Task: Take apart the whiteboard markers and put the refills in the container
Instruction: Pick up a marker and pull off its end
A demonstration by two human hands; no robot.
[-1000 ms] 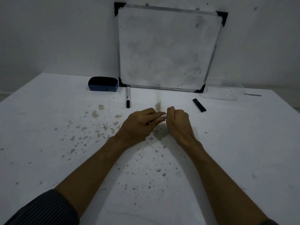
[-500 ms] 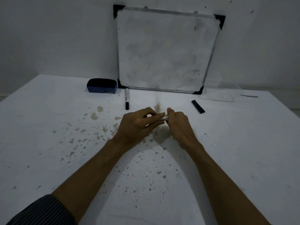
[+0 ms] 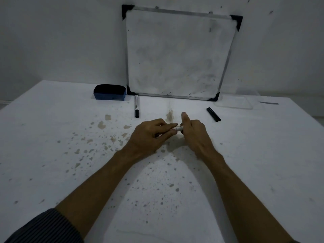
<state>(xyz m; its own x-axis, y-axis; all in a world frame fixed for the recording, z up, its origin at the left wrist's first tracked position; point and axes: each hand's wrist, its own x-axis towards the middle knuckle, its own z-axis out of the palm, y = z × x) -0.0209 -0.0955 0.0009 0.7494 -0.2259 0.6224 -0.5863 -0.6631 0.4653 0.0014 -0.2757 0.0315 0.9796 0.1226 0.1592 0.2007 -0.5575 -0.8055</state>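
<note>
My left hand (image 3: 150, 133) and my right hand (image 3: 194, 132) meet over the middle of the table, both gripping one white whiteboard marker (image 3: 178, 128) held level between them. Only a short white stretch of its barrel shows between the fingers; its ends are hidden. My right thumb sticks up. A second white marker (image 3: 136, 106) with a black cap lies farther back to the left. Two black pieces (image 3: 213, 114) lie side by side to the right. A clear shallow container (image 3: 235, 102) sits at the back right.
A whiteboard (image 3: 177, 55) leans on the wall at the table's back edge. A blue eraser (image 3: 110, 94) sits left of it. A thin dark strip (image 3: 269, 103) lies past the container. The white table (image 3: 52, 137) is spotted with brown stains.
Both hands stayed together on the marker. My right thumb has lifted off it and now points up, and a little more white barrel shows between the hands.
</note>
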